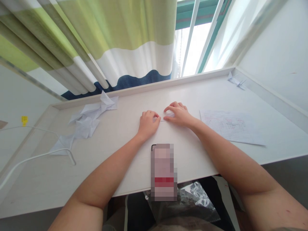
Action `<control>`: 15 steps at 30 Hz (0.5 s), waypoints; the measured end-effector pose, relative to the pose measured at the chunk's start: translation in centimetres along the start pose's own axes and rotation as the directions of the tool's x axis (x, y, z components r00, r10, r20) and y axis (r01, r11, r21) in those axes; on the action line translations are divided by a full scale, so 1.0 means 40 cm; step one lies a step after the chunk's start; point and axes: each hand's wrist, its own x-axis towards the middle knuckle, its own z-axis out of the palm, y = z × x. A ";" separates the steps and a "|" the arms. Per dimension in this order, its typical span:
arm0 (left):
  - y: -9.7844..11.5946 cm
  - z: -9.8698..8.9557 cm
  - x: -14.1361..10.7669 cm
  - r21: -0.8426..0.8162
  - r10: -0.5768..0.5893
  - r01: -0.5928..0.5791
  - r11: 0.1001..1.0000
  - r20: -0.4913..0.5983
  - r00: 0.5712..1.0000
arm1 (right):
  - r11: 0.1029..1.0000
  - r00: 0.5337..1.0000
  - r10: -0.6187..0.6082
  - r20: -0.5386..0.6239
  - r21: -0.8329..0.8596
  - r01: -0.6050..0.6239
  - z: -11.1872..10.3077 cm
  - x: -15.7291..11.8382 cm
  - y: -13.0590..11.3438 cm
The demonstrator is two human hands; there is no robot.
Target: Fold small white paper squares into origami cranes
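Observation:
A small piece of white paper (162, 119) lies on the white desk between my two hands, mostly hidden by the fingers. At its left end my left hand (149, 123) is closed, thumb and forefinger pinching the paper. My right hand (177, 114) holds the right end, its thumb low and its fingers curved above, with some white paper showing inside the curl. A phone (164, 170), blurred out by large pixels, lies nearer to me at the desk's front edge.
Several folded paper shapes (88, 123) lie at the left, near a white cable (48, 153). To the right is a sheet of paper with writing (231, 126); a pointed paper fold (235, 81) sits in the far right corner. A curtain (139, 38) hangs behind the raised back edge.

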 end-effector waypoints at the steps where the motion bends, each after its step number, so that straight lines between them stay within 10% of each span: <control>1: 0.002 0.001 -0.001 0.023 0.001 -0.001 1.000 0.013 1.000 | 1.000 1.000 0.000 -0.001 0.001 0.000 0.001 0.000 0.000; 15: 0.020 -0.006 -0.001 0.052 -0.032 0.028 0.998 0.081 0.996 | 0.999 0.999 0.037 -0.013 -0.027 -0.038 -0.011 0.003 0.010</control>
